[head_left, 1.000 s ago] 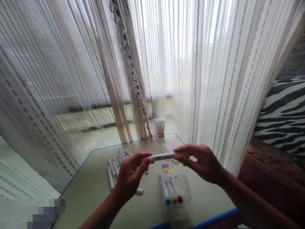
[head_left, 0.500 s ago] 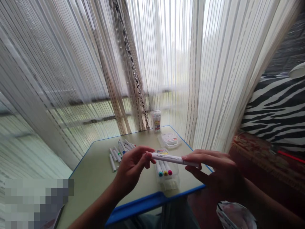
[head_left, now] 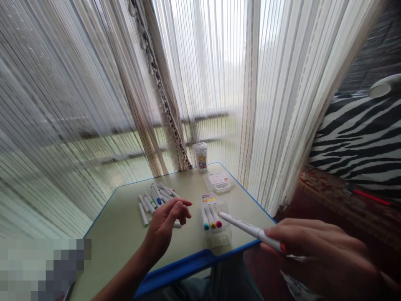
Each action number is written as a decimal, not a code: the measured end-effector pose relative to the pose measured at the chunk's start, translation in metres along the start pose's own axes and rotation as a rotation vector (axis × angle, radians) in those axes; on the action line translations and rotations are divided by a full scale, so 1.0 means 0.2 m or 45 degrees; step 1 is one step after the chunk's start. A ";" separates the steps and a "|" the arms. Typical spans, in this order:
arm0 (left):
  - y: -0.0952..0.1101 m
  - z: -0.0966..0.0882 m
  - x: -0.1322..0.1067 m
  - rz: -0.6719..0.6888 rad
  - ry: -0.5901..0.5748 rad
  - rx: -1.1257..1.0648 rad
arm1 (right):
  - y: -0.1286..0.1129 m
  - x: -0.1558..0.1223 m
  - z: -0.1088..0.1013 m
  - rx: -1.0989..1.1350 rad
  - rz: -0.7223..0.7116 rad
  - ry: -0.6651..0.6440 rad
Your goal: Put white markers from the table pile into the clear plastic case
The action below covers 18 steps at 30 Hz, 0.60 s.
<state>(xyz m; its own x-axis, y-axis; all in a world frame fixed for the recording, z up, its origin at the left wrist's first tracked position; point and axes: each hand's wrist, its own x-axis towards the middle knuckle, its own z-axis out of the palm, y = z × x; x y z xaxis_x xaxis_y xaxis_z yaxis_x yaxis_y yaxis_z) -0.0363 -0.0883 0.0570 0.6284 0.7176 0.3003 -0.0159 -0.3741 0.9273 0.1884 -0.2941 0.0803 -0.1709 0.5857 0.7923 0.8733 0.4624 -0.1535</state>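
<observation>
1. Down at lower right, the right hand (head_left: 316,255) pinches a white marker (head_left: 247,228), its tip over the worktop (head_left: 125,225) edge.
2. Empty, the left hand (head_left: 166,223) hovers, fingers loosely apart.
3. At centre a clear case (head_left: 219,241) holds three markers (head_left: 210,217); loose markers (head_left: 155,200) lie left.

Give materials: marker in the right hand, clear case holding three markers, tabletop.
The marker in the right hand looks plastic: smooth white barrel, faint print. The case is probably clear plastic; markers show through its walls. The tabletop is matte pale green with blue edging, laminate or plastic, cannot tell.
</observation>
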 end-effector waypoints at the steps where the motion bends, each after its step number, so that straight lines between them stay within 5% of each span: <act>1: -0.01 0.00 0.00 -0.006 -0.007 0.009 | -0.01 0.01 0.01 -0.020 -0.036 -0.023; 10: -0.06 -0.04 0.04 0.018 0.016 0.122 | -0.02 0.04 0.21 -0.195 -0.125 -0.278; 18: -0.23 -0.11 0.06 0.090 0.113 0.180 | 0.04 0.03 0.31 -0.351 -0.121 -0.259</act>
<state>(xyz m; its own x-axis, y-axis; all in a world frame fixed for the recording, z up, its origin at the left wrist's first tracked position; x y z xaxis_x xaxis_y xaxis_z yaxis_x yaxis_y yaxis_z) -0.0452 -0.0485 0.0233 0.5585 0.7334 0.3876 0.0564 -0.4997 0.8643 0.1651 -0.2449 0.0474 -0.3202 0.6821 0.6574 0.9347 0.3404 0.1020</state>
